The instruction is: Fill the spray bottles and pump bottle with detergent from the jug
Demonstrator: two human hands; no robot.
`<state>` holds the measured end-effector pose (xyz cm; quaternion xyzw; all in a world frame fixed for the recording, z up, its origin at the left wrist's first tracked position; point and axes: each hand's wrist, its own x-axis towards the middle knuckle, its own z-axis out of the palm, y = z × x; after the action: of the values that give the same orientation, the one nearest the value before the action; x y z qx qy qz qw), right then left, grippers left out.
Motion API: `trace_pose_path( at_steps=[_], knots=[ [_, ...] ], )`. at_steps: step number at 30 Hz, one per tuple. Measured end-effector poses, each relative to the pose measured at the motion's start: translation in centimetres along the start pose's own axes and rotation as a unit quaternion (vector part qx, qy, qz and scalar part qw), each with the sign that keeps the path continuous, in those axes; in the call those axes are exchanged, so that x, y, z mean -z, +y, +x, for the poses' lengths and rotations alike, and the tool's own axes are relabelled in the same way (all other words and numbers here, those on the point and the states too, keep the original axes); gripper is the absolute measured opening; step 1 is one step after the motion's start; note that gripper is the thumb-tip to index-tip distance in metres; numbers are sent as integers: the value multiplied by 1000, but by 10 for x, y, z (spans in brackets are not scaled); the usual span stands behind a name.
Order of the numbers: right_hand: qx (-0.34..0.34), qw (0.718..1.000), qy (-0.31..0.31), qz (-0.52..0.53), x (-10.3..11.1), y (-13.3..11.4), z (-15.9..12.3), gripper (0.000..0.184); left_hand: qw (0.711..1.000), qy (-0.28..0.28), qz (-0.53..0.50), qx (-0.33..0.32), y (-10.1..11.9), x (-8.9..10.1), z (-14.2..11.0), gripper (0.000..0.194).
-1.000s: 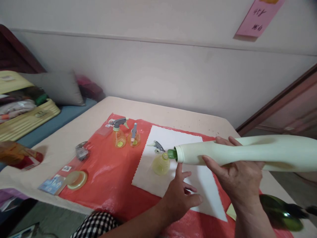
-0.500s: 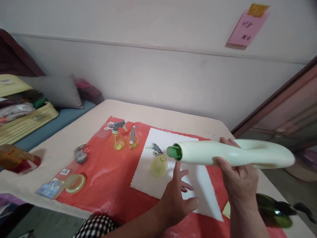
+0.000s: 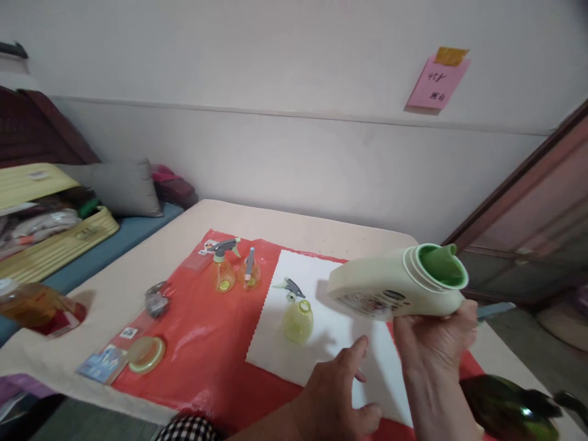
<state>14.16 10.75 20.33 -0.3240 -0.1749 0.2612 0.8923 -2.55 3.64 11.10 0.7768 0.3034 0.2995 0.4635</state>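
From where I stand, the person's right hand [image 3: 436, 334] has its grip closed around a pale green jug [image 3: 367, 285], holding it tilted above the right part of a white sheet [image 3: 271, 343], its mouth with the green spout [image 3: 441, 263] facing right and toward the wearer, and a printed label along its side. The left hand [image 3: 340, 389] is in front of the sheet's near edge, its grip unclosed, thumb and forefinger spread well apart; its nearest thing is a small yellow bottle [image 3: 297, 324], which stands uncapped on the white sheet, apart from the fingers. Just behind that bottle a grey trigger sprayer head [image 3: 294, 286] lies on its side. The white sheet is spread over a red sheet [image 3: 206, 337] on the pale tabletop [image 3: 275, 223]. On the red, to the left, stand two spray bottles, one with its trigger turned sideways [image 3: 223, 275], the other with its head seen end-on [image 3: 248, 272]. Nearer the front left I see a round, shallow container [image 3: 146, 355] beside a blue packet [image 3: 101, 364]. A dark green bottle [image 3: 509, 404] is at the lower right, near the right forearm.
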Motion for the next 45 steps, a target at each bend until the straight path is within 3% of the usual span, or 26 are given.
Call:
trace_pose_path(
  at_steps=[4, 8, 15, 18, 21, 24, 27, 29, 32, 34, 39, 45],
  knots=[
    [-35, 997, 45, -53, 25, 33, 9, 37, 998, -24, 53, -19, 1, 1, 2, 94],
    [-44, 994, 51, -86, 45, 56, 19, 46, 997, -15, 64, -36, 3, 2, 0, 68],
    [-129, 981, 36, -143, 57, 78, 21, 52, 990, -25, 99, -92, 12, 11, -2, 41],
    [-150, 974, 61, -162, 60, 76, 15, 48, 986, 2, 124, -112, 13, 22, -6, 35],
    [-180, 963, 95, -177, 63, 67, 9, 47, 979, 91, 140, -116, 12, 46, -10, 29],
    [-197, 954, 128, -187, 64, 57, -3, 46, 970, 216, 99, -43, 8, 81, -12, 22],
    [-205, 950, 142, -189, 59, 51, -23, 47, 937, 327, 45, 115, 2, 111, -10, 22],
    [-215, 950, 127, -186, 53, 47, -39, 50, 928, 329, 18, 176, -5, 118, -6, 38],
    [-231, 952, 87, -183, 45, 45, -60, 54, 947, 249, 8, 202, -20, 109, 1, 84],
    [-241, 950, 60, -188, 44, 46, -70, 54, 955, 209, 23, 211, -31, 95, 5, 99],
    [-283, 933, -11, -221, 52, 52, -84, 55, 952, 222, 59, 203, -46, 69, 8, 99],
    [-331, 909, -61, -247, 57, 57, -90, 59, 947, 230, 99, 202, -57, 58, 10, 99]
  ],
)
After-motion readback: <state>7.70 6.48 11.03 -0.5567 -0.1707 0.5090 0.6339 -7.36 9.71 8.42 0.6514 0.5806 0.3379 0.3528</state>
